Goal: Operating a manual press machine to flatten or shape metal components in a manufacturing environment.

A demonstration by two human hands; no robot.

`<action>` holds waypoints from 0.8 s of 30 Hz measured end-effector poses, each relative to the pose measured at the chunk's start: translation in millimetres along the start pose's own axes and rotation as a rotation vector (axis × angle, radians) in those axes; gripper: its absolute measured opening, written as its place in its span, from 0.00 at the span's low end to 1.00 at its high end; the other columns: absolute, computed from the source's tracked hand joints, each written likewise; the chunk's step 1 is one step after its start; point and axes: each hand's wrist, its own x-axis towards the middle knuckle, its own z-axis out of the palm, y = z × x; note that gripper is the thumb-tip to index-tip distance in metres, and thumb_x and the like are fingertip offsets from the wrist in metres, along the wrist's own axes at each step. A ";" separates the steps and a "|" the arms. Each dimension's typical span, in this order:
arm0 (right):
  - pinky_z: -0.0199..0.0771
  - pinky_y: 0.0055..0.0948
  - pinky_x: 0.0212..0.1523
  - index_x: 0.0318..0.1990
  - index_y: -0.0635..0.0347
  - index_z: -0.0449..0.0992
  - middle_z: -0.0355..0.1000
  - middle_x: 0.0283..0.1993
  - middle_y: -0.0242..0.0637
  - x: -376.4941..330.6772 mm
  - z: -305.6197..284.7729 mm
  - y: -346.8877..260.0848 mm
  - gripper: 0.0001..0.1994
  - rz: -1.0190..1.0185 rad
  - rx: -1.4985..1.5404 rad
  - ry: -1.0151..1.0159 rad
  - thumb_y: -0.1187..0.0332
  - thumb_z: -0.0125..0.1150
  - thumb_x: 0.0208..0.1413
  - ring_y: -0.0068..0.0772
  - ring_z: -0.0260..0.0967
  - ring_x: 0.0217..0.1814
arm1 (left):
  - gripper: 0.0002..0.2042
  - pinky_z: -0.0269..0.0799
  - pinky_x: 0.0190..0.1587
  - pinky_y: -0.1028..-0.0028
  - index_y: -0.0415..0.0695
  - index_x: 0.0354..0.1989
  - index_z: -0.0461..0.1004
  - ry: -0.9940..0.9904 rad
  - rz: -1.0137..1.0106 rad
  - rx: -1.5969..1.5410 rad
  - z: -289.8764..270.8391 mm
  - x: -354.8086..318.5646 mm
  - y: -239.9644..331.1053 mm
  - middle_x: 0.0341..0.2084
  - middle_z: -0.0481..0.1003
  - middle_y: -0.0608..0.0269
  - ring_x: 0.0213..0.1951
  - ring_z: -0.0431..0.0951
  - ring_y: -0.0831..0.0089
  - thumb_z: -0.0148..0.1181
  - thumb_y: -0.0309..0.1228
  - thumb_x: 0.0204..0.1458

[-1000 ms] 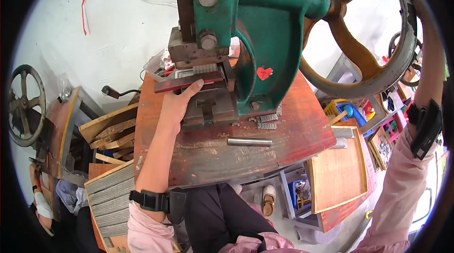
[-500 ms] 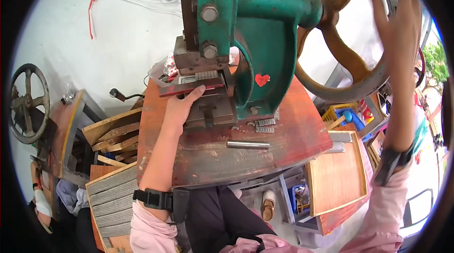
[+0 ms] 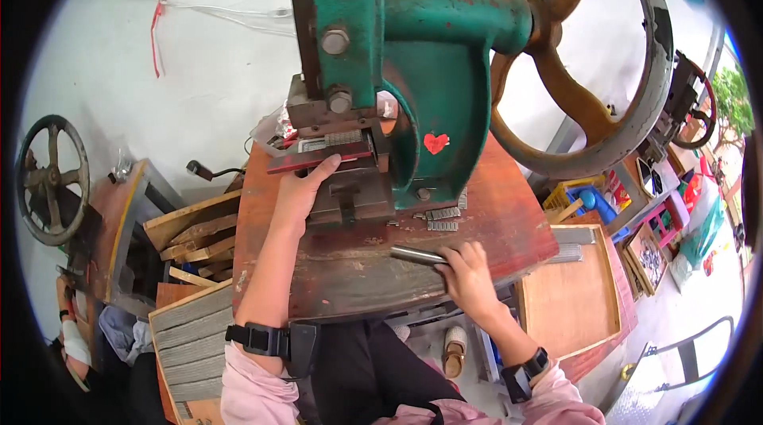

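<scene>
My left hand (image 3: 299,196) is closed on a dark red flat bar (image 3: 354,152), its thumb on top, at the front of the green hand press (image 3: 437,75). Just behind the bar, small ridged metal pieces (image 3: 343,137) lie in the press's die opening. My right hand (image 3: 470,278) pinches the right end of a smooth metal rod (image 3: 413,253), which lies slanted low over the worktable (image 3: 366,290). Several more ridged metal pieces (image 3: 442,225) sit on the table by the press's foot.
The press's large handwheel (image 3: 628,151) stands at the upper right. A shallow wooden tray (image 3: 568,306) is to the right of the table, and one filled with grey strips (image 3: 195,338) to the left. Another person's arm (image 3: 75,341) shows at the far left.
My right hand has come down from the handwheel's rim to the table and taken hold of the metal rod, tilting it. My left hand stays on the red bar.
</scene>
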 end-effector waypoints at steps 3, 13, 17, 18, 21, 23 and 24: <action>0.63 0.39 0.48 0.44 0.65 0.72 0.67 0.42 0.47 -49.3 -19.4 17.3 0.15 0.160 -0.086 0.191 0.80 0.58 0.45 0.48 0.63 0.45 | 0.34 0.61 0.56 0.71 0.37 0.55 0.66 0.042 0.013 0.036 -13.9 -0.7 5.1 0.50 0.71 0.57 0.52 0.69 0.70 0.71 0.44 0.41; 0.66 0.42 0.49 0.44 0.69 0.75 0.72 0.40 0.55 -303.7 -37.3 167.5 0.13 1.256 -0.287 0.406 0.69 0.51 0.58 0.53 0.69 0.45 | 0.35 0.60 0.57 0.71 0.37 0.55 0.66 0.004 0.037 -0.030 -4.4 1.1 5.0 0.50 0.70 0.56 0.53 0.68 0.69 0.71 0.44 0.40; 0.66 0.43 0.50 0.46 0.69 0.72 0.71 0.44 0.56 -226.1 -80.0 195.8 0.13 0.919 -0.337 0.290 0.68 0.51 0.59 0.55 0.68 0.47 | 0.36 0.60 0.57 0.71 0.36 0.55 0.65 0.009 -0.008 -0.008 -0.6 0.1 13.1 0.50 0.70 0.56 0.53 0.68 0.69 0.72 0.44 0.40; 0.66 0.39 0.53 0.50 0.71 0.69 0.69 0.49 0.54 -172.0 -95.4 185.3 0.15 0.627 -0.369 0.518 0.67 0.49 0.61 0.49 0.67 0.52 | 0.37 0.60 0.57 0.71 0.36 0.55 0.65 0.015 -0.018 0.000 1.8 -1.9 16.4 0.51 0.70 0.56 0.53 0.68 0.68 0.72 0.44 0.40; 0.62 0.32 0.58 0.56 0.69 0.65 0.68 0.54 0.47 9.8 -181.3 94.9 0.19 0.286 -0.118 0.807 0.65 0.38 0.66 0.38 0.65 0.58 | 0.37 0.60 0.57 0.71 0.36 0.56 0.64 0.025 -0.022 0.009 0.6 -3.3 10.7 0.51 0.70 0.56 0.53 0.68 0.68 0.72 0.44 0.39; 0.67 0.28 0.50 0.57 0.62 0.68 0.72 0.46 0.41 124.8 -221.1 38.0 0.19 0.167 0.146 0.866 0.62 0.38 0.66 0.28 0.70 0.47 | 0.38 0.60 0.57 0.70 0.36 0.56 0.64 0.040 -0.023 0.010 -5.2 1.2 -2.5 0.51 0.70 0.56 0.52 0.69 0.68 0.72 0.45 0.39; 0.69 0.28 0.47 0.55 0.64 0.69 0.72 0.42 0.40 164.9 -231.5 -1.7 0.20 0.097 0.149 0.855 0.59 0.43 0.64 0.27 0.70 0.41 | 0.38 0.61 0.56 0.71 0.36 0.56 0.64 0.071 -0.004 0.033 -12.4 -1.5 1.4 0.51 0.70 0.56 0.52 0.69 0.69 0.72 0.45 0.39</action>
